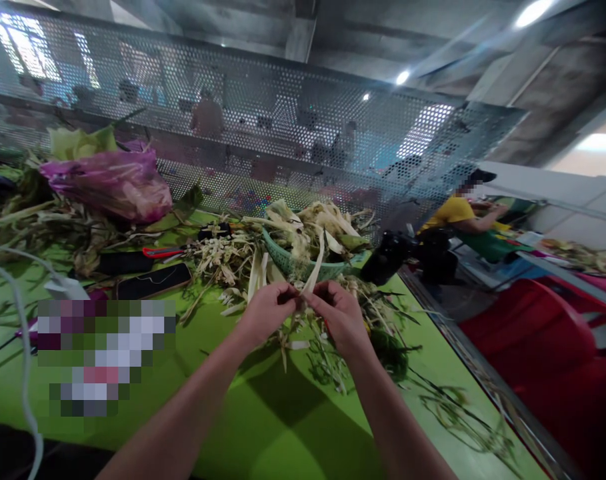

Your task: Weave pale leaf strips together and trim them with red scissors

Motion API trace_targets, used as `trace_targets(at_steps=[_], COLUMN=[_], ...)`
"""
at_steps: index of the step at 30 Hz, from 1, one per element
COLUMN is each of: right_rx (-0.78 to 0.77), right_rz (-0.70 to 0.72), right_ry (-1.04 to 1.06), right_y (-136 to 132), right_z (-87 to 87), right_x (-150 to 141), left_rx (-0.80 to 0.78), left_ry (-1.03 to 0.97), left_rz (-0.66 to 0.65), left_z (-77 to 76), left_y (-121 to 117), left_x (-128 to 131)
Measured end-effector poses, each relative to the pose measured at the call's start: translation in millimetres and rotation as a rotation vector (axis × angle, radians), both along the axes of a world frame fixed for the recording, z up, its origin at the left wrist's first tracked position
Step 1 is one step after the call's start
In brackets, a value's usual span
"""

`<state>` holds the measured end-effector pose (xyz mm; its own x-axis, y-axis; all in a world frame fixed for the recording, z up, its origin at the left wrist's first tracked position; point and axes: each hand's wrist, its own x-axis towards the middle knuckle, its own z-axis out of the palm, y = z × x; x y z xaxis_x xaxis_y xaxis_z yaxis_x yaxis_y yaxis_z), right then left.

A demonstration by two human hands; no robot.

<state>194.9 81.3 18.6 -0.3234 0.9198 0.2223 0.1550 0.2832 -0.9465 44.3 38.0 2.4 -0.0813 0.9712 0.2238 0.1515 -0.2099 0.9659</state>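
My left hand (269,312) and my right hand (339,315) meet above the green table, in front of a basket. Between their fingertips they pinch a pale strip of dry corn husk (316,268), whose long end rises toward the right. The exact pinch point is partly hidden by the fingers. Just behind stands the green plastic basket (277,255), heaped with dry husks (327,223). Loose scraps of husk (223,260) lie to its left, and thin green strands (327,363) lie below my right hand.
Left on the table (203,400) are a phone (154,281), a red cutter knife (163,252), a white cable (20,333) and a pink plastic bag (113,183). A black bottle-like object (389,257) stands right of the basket. Beyond the right edge are a red chair (537,333) and a person in yellow (450,212).
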Motion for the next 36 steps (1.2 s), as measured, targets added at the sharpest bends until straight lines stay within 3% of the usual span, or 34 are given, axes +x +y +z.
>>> trace_targets(at_steps=[4,10,18,21,26,30,36], right_rx=[-0.042,-0.045,0.025,0.103,0.341,0.493,0.536], right_rz=[0.002,-0.001,0.041,0.048,0.109,0.213,0.124], right_ry=[0.068,0.116,0.122,0.097,-0.031,-0.185,-0.198], right_y=[1.5,-0.3,0.8,-0.6,-6.9,-10.8,-4.9], right_z=[0.0,1.8,0.7,2.0,6.3,6.8,-2.0], right_x=[0.7,-1.7,-1.7,-1.3,-2.6,-6.5,-7.3], left_rx=[-0.046,-0.140,-0.128,-0.129,-0.148,-0.133,-0.128], left_ry=[-0.042,-0.262,-0.386,-0.453,-0.598,-0.663,-0.677], left_rz=[-0.025,-0.096,-0.138,-0.103,0.069,0.075,0.029], left_z=[-1.5,-0.8,0.2,-0.6,0.8,1.4,0.7], left_y=[1.4,4.2,3.6,3.9,4.5,5.9,6.7], left_x=[-0.3,0.3,0.2,-1.0,-4.2,-5.8,-5.2])
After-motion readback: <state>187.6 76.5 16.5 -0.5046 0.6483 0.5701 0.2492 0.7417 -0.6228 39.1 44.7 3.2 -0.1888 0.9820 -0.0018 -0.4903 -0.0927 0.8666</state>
